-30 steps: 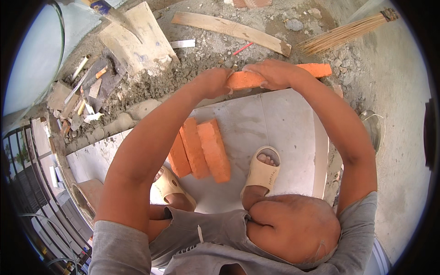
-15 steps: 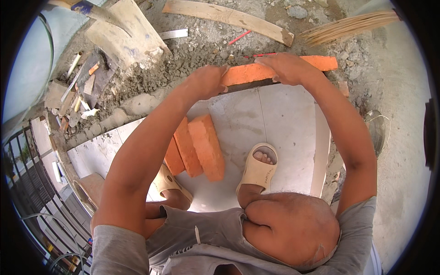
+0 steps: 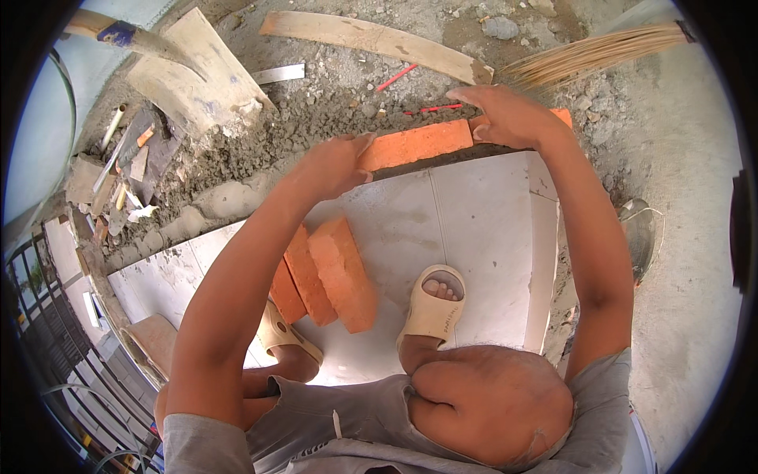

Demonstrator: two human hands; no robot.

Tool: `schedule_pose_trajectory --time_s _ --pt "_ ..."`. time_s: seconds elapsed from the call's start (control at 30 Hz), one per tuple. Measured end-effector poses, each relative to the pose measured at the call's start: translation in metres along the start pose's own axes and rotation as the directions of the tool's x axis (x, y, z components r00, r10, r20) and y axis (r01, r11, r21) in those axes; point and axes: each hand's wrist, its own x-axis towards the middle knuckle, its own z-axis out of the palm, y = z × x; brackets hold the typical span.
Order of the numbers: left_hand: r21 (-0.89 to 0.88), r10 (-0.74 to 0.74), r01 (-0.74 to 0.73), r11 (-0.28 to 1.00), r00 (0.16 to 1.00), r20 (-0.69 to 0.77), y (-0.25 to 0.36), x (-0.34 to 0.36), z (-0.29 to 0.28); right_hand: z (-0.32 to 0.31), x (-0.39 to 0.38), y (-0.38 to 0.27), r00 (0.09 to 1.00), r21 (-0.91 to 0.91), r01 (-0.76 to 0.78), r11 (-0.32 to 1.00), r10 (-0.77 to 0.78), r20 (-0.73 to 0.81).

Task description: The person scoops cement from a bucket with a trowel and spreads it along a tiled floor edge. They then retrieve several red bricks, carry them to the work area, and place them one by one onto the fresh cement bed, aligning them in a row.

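A line of orange bricks lies along the mortar bed at the tiles' back edge. My left hand (image 3: pixel 338 166) is wrapped round the left end of the front-left brick (image 3: pixel 414 144). My right hand (image 3: pixel 505 114) has its fingers spread above where that brick meets another brick (image 3: pixel 559 116), its thumb near the joint; it partly hides that brick. Grey wet mortar (image 3: pixel 316 118) lies behind and beside them. Several loose bricks (image 3: pixel 341 268) lie on the white tiles (image 3: pixel 399 221) between my left arm and my right sandal.
A wooden board (image 3: pixel 363 35), red strips (image 3: pixel 399 75) and a twig broom (image 3: pixel 592 55) lie behind. A shovel (image 3: pixel 162 47) rests by a pale board (image 3: pixel 189 87). Debris (image 3: pixel 122 166), a railing (image 3: pixel 59 332), a bucket (image 3: pixel 146 340), a metal bowl (image 3: pixel 639 229) and walls flank me.
The held brick has shifted left and down, and a second brick now shows to its right. My right hand's fingers have lifted and spread; my left hand has moved slightly down-left.
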Motion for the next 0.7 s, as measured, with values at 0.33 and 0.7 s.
schedule_pose_trajectory --time_s 0.33,0.7 --pt "-0.005 -0.029 0.029 1.0 0.997 0.073 0.007 0.003 -0.006 0.024 0.003 0.023 0.993 -0.07 0.086 0.994 -0.091 -0.074" --pt "-0.012 -0.053 0.054 0.998 0.995 0.086 0.005 0.003 -0.002 0.032 0.011 0.006 0.996 -0.115 0.02 0.993 -0.01 0.085"
